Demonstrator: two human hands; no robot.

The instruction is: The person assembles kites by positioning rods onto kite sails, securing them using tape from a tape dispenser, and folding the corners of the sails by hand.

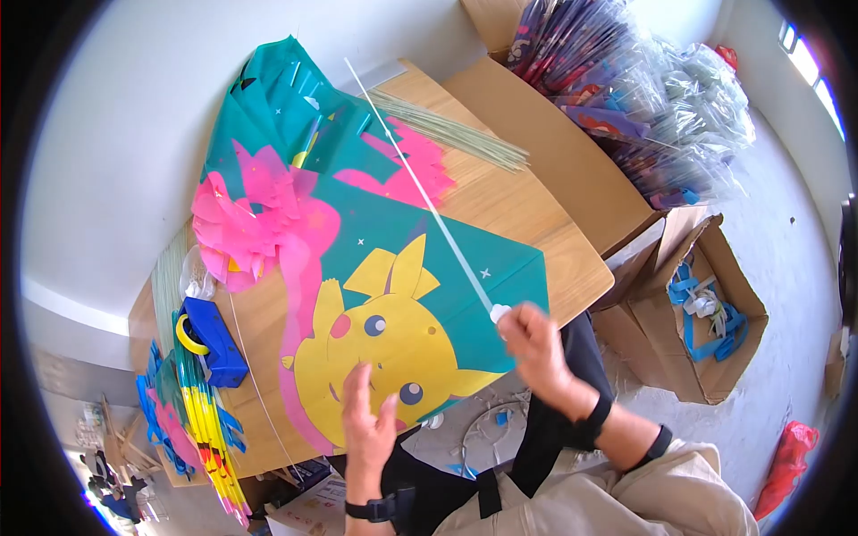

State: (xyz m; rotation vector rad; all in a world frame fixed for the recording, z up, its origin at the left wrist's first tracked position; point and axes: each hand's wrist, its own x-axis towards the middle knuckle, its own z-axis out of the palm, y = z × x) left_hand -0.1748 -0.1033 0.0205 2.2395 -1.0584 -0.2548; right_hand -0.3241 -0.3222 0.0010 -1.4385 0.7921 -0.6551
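My right hand (536,344) is closed around the lower end of a thin white rod (435,214), where a small white piece (500,313) shows at my fingers. The rod slants up and left across a teal kite sheet (518,268) printed with a yellow cartoon character (402,339). Over the character's face is my left hand (368,420), its thumb and index finger apart and nothing between them. Whether it touches the sheet I cannot tell. More teal and pink kite sheets (268,116) lie crumpled at the table's far side.
On the wooden table (572,259) lies a bundle of thin rods (456,129). A blue tape dispenser (214,344) stands left, beside folded kites (201,420). Cardboard boxes (536,134) stand right, with plastic-wrapped packs (643,107) and blue straps (706,313). A red bag (786,469) lies on the floor.
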